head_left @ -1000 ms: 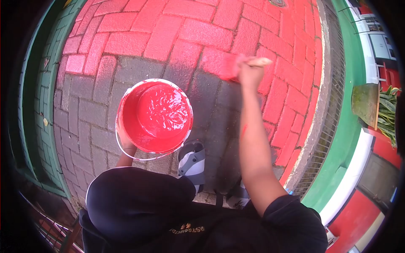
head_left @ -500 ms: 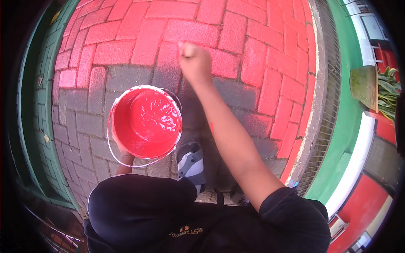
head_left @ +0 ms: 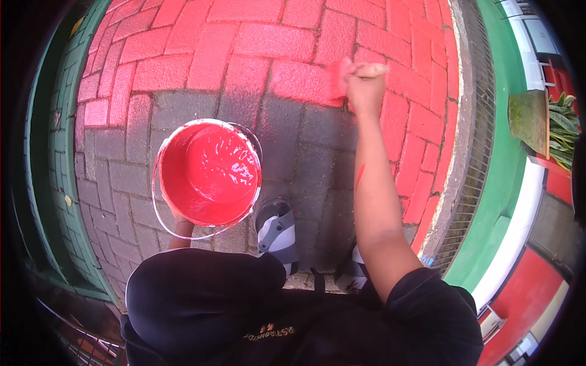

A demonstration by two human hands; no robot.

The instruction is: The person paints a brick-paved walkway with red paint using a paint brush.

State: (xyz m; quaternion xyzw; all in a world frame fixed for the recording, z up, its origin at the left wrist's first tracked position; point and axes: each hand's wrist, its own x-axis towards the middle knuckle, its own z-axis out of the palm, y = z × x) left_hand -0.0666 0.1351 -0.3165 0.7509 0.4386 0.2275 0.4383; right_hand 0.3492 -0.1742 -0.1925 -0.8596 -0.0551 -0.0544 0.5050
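Note:
My right hand [head_left: 366,93] grips a paintbrush [head_left: 372,71] whose pale handle points right. Its red-coated bristles, blurred by motion, are at the paving just left of the hand. My left hand [head_left: 177,211] holds a paint bucket [head_left: 163,177] from below and behind, most of its fingers hidden by the bucket. Inside is glossy red paint [head_left: 221,163], and the bucket tilts so its mouth faces me. White streaks run round the rim, and the wire handle hangs down at the near side. A red smear marks my right forearm.
Red-painted pavers [head_left: 274,41] cover the far ground; unpainted grey pavers [head_left: 122,210] lie nearer. My shoe [head_left: 276,235] stands on the grey part. A drain grate [head_left: 470,158] and green strip run along the right, beside a potted plant [head_left: 560,128]. A green ledge [head_left: 58,183] borders the left.
My right hand has swung to the right across the paving, and the paintbrush now shows. Red now covers more of the pavers there. The bucket has barely shifted.

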